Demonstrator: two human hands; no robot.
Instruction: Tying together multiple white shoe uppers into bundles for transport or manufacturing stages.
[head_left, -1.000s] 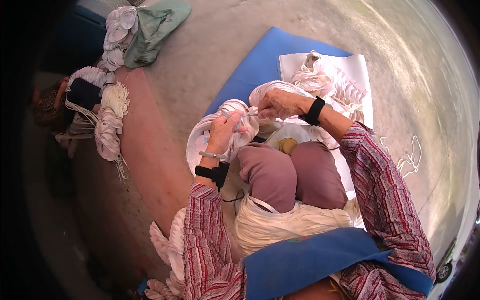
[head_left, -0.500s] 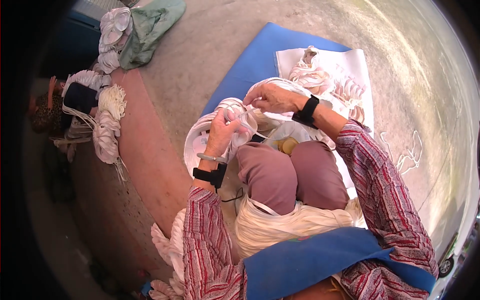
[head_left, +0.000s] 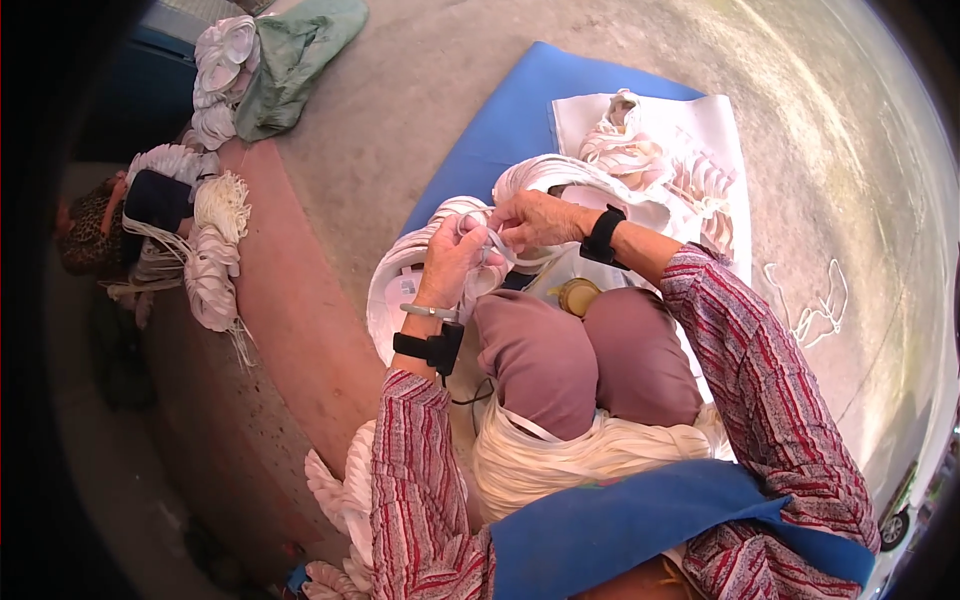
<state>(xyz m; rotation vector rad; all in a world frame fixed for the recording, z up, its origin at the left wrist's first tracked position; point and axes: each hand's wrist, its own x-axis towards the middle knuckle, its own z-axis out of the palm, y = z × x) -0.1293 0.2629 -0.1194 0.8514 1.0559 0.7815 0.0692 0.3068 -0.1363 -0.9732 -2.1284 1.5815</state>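
Narrowed fingers of the left hand (head_left: 447, 262) and right hand (head_left: 540, 220) pinch a white strip (head_left: 508, 253), curving between them near purple-clad knees (head_left: 535, 350), in what looks like a looping step; the next move seems to call for a steady grip and an even pull, while white bundles (head_left: 545, 174) lie just beyond the hands, a blue sheet (head_left: 490, 130) showing behind them

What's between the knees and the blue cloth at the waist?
In the head view, a bundle of cream strips lies between the knees and the blue cloth.
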